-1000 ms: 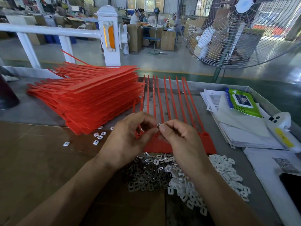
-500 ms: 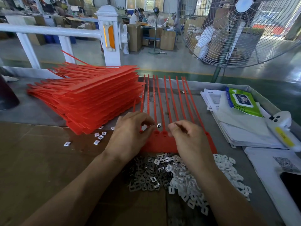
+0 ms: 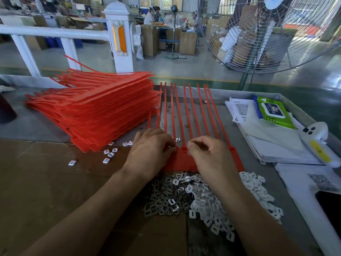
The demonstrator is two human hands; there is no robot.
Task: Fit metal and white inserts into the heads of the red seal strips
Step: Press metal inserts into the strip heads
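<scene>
Both hands have dropped from their raised pinch onto the flat row of joined red plastic seal strips (image 3: 184, 159) lying on the grey metal table (image 3: 46, 126). Left hand (image 3: 151, 150) rests on the left heads, fingers curled; whether it pinches anything I cannot tell. Right hand (image 3: 208, 156) has thumb and forefinger closed narrow over a head, though any insert between them is hidden. One small assembled insert (image 3: 178, 139) lies loose between the strip tails just beyond the fingertips. Heaps of square metal inserts (image 3: 166, 196) and white plastic inserts (image 3: 254, 189) sit just nearer than the heads. To seat well, I judge each insert should go in square and be pressed straight down while the left hand steadies the row
</scene>
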